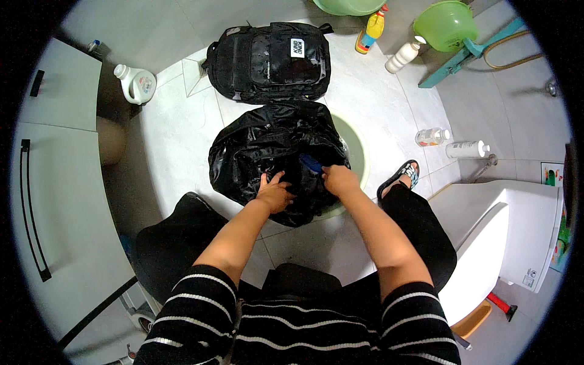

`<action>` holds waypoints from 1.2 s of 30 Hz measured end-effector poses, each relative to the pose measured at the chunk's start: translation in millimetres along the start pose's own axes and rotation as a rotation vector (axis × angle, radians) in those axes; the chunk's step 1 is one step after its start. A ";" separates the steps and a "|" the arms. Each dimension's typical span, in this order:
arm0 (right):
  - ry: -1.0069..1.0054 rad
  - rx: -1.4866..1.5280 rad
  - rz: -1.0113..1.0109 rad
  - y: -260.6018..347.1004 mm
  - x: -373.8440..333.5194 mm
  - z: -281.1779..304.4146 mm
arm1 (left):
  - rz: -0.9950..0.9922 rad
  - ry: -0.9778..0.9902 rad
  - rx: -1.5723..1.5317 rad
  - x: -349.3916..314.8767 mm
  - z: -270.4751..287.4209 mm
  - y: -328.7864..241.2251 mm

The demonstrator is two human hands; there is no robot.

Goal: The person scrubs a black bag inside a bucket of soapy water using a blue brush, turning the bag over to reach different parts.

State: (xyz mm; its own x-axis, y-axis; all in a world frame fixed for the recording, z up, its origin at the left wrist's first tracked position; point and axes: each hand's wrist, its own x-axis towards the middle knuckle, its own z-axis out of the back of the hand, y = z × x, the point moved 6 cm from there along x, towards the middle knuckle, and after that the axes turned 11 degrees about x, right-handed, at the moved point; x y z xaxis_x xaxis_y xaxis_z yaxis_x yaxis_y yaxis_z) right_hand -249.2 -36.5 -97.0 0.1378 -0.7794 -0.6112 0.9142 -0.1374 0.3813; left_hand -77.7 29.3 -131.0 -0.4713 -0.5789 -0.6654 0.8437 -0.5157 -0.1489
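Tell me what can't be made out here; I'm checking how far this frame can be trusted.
Head view only:
- Pale green basin: mostly covered by the wet black bag; its contents are hidden.
- Small blue object: partly hidden by the right hand; its kind is unclear.
- Left hand: fingertips sink into bag folds.
- Green tub: cut off by the top edge.

left hand (275, 193): pressed flat on wet black bag (261, 152)
right hand (339, 179): grip closed on blue brush (311, 162)
beneath grip: pale basin (358, 152)
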 end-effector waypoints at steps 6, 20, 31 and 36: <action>0.252 -0.168 -0.055 -11.1 -28.3 -31.2 | -0.006 -0.030 0.078 8.9 -5.2 -0.5; 0.222 -0.265 -0.025 12.7 -29.6 -11.1 | -0.017 -0.075 0.015 9.5 -18.1 3.5; 0.273 -0.237 -0.032 -1.4 -29.3 -33.5 | -0.028 -0.066 -0.014 8.6 -22.2 5.1; -0.101 0.151 -0.025 9.8 6.2 -31.4 | -0.018 -0.038 0.024 4.9 -7.9 1.3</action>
State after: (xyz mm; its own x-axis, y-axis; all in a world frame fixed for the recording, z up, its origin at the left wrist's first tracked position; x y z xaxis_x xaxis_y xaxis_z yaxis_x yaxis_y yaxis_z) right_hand -227.4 -23.5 -118.8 0.0699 -0.8313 -0.5515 0.8481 -0.2416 0.4716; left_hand -76.9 30.8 -140.3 -0.4959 -0.5931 -0.6343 0.8291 -0.5405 -0.1428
